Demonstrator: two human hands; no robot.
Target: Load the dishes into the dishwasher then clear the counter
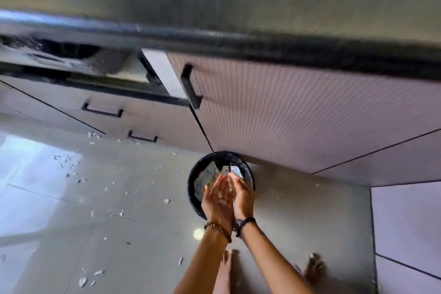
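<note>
Two forearms are seen rising from the lower centre of the frame, with the left hand (217, 200) and right hand (242, 194) cupped together, fingers (220, 182) straight and relaxed, palms facing inward. Pale scraps (222, 197) are cradled on the left palm, just below the fingertips. The black bin (194, 181) stands on the floor directly beneath and beyond the fingertips, against the cabinet (310, 114), so the release is judged to be forward and downward.
</note>
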